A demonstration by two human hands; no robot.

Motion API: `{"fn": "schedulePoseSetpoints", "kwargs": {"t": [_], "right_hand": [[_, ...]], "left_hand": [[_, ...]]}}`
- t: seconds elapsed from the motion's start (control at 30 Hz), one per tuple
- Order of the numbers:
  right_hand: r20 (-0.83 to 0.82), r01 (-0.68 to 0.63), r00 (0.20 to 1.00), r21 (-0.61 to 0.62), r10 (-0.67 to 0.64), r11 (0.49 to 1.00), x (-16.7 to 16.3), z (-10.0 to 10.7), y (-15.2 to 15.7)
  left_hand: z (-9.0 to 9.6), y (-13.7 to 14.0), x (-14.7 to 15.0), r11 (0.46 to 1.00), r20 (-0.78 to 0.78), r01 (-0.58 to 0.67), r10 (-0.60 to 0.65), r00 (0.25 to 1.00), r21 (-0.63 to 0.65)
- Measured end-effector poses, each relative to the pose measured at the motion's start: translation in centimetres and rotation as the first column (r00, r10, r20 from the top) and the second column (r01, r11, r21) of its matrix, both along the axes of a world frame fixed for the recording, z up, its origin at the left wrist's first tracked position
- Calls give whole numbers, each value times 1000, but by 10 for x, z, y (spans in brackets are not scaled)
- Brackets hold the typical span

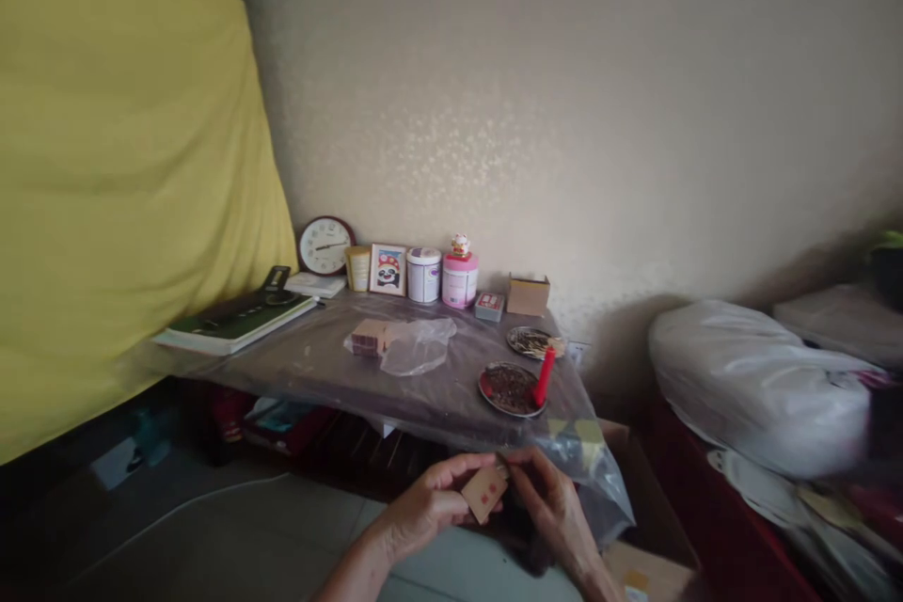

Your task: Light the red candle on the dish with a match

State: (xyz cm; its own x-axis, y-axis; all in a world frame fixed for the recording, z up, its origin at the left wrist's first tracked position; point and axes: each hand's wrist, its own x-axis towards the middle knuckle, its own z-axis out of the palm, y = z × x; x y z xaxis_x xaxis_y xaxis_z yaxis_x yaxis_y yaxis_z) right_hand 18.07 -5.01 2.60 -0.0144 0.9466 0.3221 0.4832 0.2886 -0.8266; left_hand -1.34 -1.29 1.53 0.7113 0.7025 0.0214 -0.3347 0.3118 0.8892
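Note:
My left hand is closed on a small flat tan cardboard packet with red marks, held by thumb and fingers low in front of the table. At the packet's upper right end, my right hand pinches with thumb and forefinger; a small dark bit shows there, too small to name. Beyond the hands, a red candle stands tilted at the edge of a round plate covered in dark bits. Behind it, another plate holds thin sticks.
The table has a plastic cover. On it are a stack of small brown boxes, a clear plastic bag, a book, a clock, tubs and an open cardboard box. White bags lie at right; a yellow curtain hangs left.

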Motion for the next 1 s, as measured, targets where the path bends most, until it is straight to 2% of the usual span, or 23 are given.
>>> {"fn": "schedulePoseSetpoints", "kwargs": {"t": [0.13,0.33,0.57,1.0], "right_hand": [[7,15,1000,6,-16,1000,-1,2,-2],[54,15,998,36,-17,999,0,4,-3],[167,-55,985,108,36,993,2,7,-3],[263,-159,955,46,141,986,6,1,0]], "left_hand": [[1,-1,-2,1000,-32,26,-26,999,15],[3,-3,-2,998,14,52,-53,999,31],[2,-1,-2,998,25,52,-51,998,-40],[-3,2,3,999,4,29,-29,1000,-32]]}}
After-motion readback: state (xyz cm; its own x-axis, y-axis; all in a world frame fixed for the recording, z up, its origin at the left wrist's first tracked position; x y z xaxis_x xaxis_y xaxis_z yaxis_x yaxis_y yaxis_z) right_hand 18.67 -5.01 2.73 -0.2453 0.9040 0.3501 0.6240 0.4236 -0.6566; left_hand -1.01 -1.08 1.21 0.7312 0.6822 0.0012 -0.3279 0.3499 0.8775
